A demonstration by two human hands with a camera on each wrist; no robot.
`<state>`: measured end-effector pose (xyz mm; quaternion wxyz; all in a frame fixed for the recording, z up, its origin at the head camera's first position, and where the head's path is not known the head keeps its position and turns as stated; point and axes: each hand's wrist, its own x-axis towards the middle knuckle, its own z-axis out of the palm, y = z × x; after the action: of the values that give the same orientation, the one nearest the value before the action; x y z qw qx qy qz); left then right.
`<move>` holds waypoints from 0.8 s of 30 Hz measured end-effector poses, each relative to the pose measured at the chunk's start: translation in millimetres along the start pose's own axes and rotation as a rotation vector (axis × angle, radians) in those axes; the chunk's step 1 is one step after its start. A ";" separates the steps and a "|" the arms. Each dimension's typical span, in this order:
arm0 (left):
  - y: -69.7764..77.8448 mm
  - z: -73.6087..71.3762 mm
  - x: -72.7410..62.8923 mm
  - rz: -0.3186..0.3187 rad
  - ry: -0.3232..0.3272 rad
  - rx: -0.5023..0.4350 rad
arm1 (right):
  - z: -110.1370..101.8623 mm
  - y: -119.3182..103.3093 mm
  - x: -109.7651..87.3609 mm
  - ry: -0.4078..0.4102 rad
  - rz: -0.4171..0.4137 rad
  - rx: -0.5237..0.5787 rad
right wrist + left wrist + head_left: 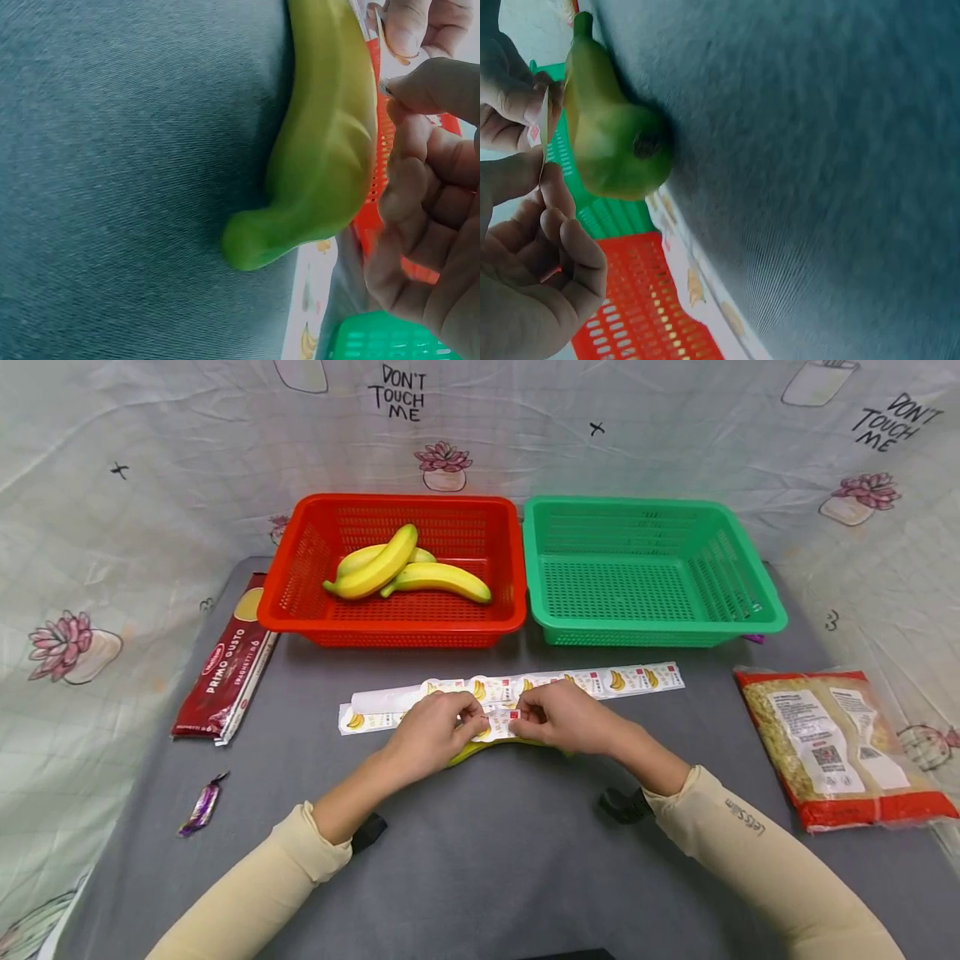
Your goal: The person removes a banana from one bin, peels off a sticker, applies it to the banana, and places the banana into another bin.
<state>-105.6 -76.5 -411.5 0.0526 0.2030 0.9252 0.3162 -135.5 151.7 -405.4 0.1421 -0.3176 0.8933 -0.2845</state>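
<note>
Both hands meet over a banana (467, 752) lying on the grey table. Between them is a small white banana-print sticker (500, 725), held at opposite ends. My left hand (433, 731) pinches its left end between thumb and forefinger; my right hand (567, 717) pinches the right end. In the left wrist view the sticker (544, 127) appears edge-on beside the yellow-green banana (604, 139), apart from its skin. Just behind the hands lies a strip of similar stickers (630, 681), its left part doubled with bare backing (384, 700) showing.
At the back, a red basket (397, 635) holds 3 bananas (378, 568), beside a green basket (652, 631). Left are a spaghetti pack (228, 668) and a purple-wrapped candy (202, 806). A red-edged grain bag (840, 747) lies right. Printed curtains surround the table.
</note>
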 end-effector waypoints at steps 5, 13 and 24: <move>0.3 9.6 1.0 0.007 0.035 0.020 | 4.2 3.4 -1.4 0.034 -0.007 -0.031; -0.4 15.8 2.1 0.015 0.064 0.031 | 9.6 3.4 0.2 0.110 0.041 -0.092; -4.8 16.3 2.8 -0.028 0.053 0.039 | 10.0 4.0 2.8 0.105 0.121 -0.031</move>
<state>-106.1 -69.6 -427.3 0.0284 0.1825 0.9350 0.3027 -135.2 148.2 -416.0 0.1073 -0.2498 0.9214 -0.2778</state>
